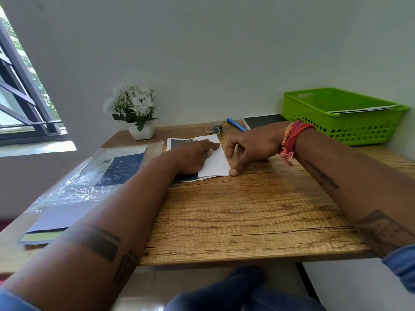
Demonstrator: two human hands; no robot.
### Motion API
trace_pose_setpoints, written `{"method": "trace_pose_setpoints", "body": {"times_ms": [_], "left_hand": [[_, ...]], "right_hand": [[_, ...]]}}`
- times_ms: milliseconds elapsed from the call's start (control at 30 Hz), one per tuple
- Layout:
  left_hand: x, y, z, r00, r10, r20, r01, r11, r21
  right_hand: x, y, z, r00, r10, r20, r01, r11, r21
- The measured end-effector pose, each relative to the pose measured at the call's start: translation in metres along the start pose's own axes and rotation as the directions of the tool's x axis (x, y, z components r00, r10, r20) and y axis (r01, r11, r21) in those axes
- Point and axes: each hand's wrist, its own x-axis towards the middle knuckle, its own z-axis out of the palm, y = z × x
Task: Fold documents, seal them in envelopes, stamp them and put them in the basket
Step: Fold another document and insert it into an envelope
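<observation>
Grip: left hand (pixel 195 157) flat, pressing folded document (pixel 213 158) on table (pixel 247 209); right hand (pixel 251 147) thumb at crease corner, fingers loosely curled, holding nothing. Run thumb firmly along fold, edges aligned.

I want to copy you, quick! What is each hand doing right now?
Left hand: open, lying flat on the folded document.
Right hand: fingers loosely curled, thumb tip at the document's edge; a grip cannot be told.
</observation>
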Motion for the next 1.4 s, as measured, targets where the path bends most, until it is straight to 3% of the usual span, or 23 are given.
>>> {"method": "trace_pose_setpoints", "body": {"times_ms": [100,200,300,533,667,833,1400], "left_hand": [[-0.002,0.000,0.000,1.000,-0.004,0.009,0.004,1.000,-0.001],[-0.006,0.004,0.000,1.000,-0.002,0.027,0.003,1.000,-0.020],[-0.009,0.010,0.000,0.999,0.003,0.048,-0.002,1.000,-0.019],[-0.011,0.013,-0.005,0.996,0.018,0.084,-0.022,0.999,0.042],[-0.012,0.013,-0.007,0.996,0.025,0.082,-0.030,0.998,0.061],[-0.012,0.016,-0.007,0.996,0.012,0.091,-0.018,0.998,0.059],[-0.017,0.021,-0.005,0.996,-0.014,0.093,0.009,0.999,0.049]], "right_hand": [[0.000,0.007,0.001,1.000,-0.025,-0.003,0.025,0.998,0.060],[0.005,0.021,0.008,0.972,-0.058,-0.226,0.121,0.954,0.274],[0.010,0.029,0.013,0.921,-0.062,-0.385,0.165,0.957,0.239],[0.010,0.035,0.011,0.953,-0.131,-0.272,0.153,0.986,0.062],[0.015,0.045,0.013,0.941,-0.159,-0.298,0.165,0.986,-0.007],[0.021,0.041,0.016,0.919,-0.089,-0.383,0.070,0.996,-0.062],[0.045,0.015,0.021,0.888,0.084,-0.453,-0.165,0.976,-0.142]]}}
